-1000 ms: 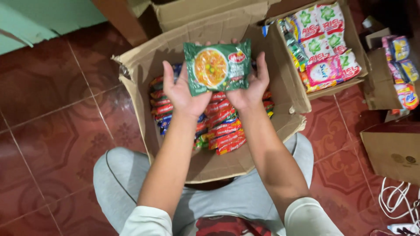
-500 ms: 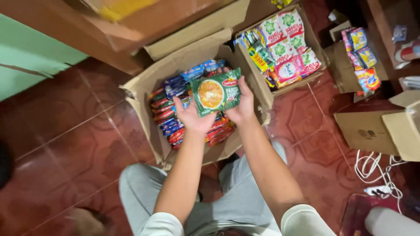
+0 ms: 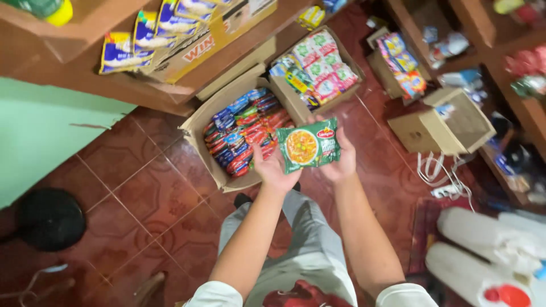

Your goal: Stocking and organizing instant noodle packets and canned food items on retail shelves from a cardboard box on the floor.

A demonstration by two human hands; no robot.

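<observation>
Held flat between left hand point(image 3: 273, 169) and right hand point(image 3: 340, 162): green plastic noodle packet point(image 3: 307, 146), gripped at both edges, just beside the open cardboard box of packets point(image 3: 211, 162). Best kept level, lightly pinched, uncrushed.

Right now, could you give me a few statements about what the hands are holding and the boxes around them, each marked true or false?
1. Both hands hold the green noodle packet. True.
2. The left hand rests empty on the floor. False: it supports the packet's left edge.
3. The open cardboard box beyond the hands holds many packets. True.
4. The right hand grips a bottle. False: it holds the packet's right edge.
5. The floor is grey carpet. False: it is reddish-brown tile.
</observation>
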